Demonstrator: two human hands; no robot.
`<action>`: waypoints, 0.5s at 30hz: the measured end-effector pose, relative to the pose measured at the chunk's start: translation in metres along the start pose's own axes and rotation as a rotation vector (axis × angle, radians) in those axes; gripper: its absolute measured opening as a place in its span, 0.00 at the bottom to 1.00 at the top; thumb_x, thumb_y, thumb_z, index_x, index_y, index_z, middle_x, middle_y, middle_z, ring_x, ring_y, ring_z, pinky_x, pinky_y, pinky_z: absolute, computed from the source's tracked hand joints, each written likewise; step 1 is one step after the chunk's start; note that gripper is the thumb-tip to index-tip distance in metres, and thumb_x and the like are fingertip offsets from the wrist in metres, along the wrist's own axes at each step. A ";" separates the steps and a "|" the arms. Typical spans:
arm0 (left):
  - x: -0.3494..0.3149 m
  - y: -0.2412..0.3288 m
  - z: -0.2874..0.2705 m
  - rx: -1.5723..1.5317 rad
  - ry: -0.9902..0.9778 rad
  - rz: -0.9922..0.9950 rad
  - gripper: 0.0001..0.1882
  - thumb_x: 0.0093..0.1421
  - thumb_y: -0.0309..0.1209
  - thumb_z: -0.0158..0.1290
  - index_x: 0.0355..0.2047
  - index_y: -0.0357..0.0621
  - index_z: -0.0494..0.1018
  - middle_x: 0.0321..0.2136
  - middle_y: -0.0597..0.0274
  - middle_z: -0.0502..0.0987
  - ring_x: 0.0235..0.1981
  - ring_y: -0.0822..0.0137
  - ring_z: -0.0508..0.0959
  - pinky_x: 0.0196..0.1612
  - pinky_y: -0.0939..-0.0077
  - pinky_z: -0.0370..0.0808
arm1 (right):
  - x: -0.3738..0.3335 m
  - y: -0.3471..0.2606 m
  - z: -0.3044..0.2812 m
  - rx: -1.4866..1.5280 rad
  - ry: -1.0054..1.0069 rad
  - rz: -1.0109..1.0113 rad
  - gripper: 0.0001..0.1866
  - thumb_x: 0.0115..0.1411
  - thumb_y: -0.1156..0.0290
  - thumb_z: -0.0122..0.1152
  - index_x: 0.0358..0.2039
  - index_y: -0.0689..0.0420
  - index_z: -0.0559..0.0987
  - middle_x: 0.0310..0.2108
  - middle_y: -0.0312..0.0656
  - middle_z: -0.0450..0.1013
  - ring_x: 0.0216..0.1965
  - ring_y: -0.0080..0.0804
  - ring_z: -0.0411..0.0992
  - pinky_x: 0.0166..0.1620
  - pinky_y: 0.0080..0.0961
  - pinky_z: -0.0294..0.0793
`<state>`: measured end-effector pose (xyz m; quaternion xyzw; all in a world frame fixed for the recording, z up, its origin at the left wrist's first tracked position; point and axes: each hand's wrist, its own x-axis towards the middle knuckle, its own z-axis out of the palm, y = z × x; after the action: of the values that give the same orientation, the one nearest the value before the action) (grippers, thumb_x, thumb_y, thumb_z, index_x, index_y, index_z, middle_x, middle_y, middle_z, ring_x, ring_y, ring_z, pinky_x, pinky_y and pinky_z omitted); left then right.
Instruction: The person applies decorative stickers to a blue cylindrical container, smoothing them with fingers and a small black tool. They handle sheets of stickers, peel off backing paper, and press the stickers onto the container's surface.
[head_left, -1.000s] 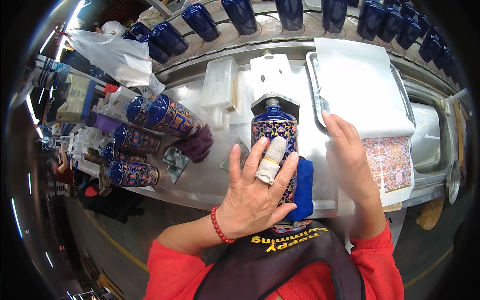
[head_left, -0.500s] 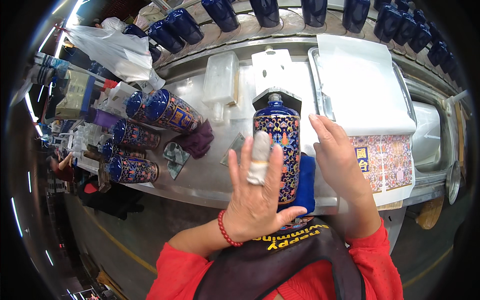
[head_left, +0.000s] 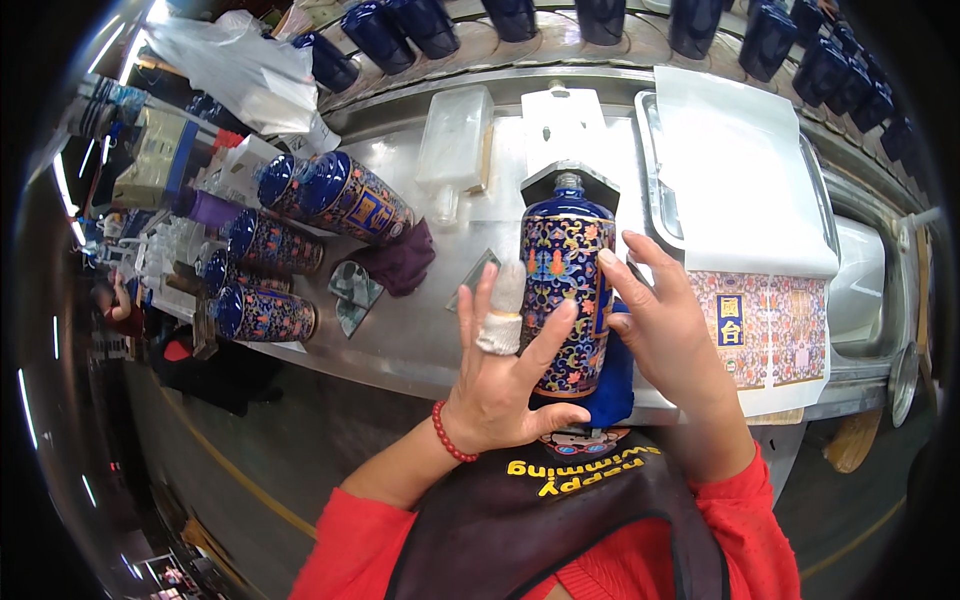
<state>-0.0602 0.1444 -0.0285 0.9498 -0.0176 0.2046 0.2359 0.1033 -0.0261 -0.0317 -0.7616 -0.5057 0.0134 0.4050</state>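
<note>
A dark blue bottle [head_left: 568, 290] with a colourful floral pattern lies on its back in front of me, its neck at a dark angled rest [head_left: 600, 190]. My left hand [head_left: 505, 375] is at the bottle's left side, fingers spread, with a grey and white cover [head_left: 503, 320] on one finger and nothing held. On the other side, my right hand [head_left: 665, 330] has its fingertips at the bottle's right edge, fingers extended. A blue cloth [head_left: 615, 385] lies under the bottle's near end. Patterned decal sheets [head_left: 755, 330] lie right of my right hand.
Several finished patterned bottles [head_left: 350, 200] stand at the left, near a purple cloth [head_left: 405, 262] and a green stone-like piece [head_left: 352, 295]. A clear block-shaped bottle [head_left: 455, 140] lies further back. White paper [head_left: 735, 160] covers a metal tray. Plain blue bottles [head_left: 600, 20] line the conveyor behind.
My right hand has come left to the bottle's edge. My left hand has drawn off the bottle's front toward its left side. A blue panel now shows at the bottle's right edge.
</note>
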 end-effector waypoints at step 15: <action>0.022 -0.008 0.000 0.150 0.023 -0.118 0.49 0.63 0.72 0.39 0.70 0.46 0.64 0.69 0.31 0.57 0.70 0.26 0.48 0.66 0.21 0.40 | 0.004 -0.010 0.002 -0.034 -0.060 -0.002 0.30 0.59 0.71 0.68 0.63 0.54 0.74 0.67 0.61 0.60 0.64 0.61 0.64 0.64 0.46 0.67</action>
<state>-0.0391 0.1528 -0.0227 0.9618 0.0565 0.2023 0.1759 0.0964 -0.0198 -0.0252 -0.7671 -0.5184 0.0272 0.3768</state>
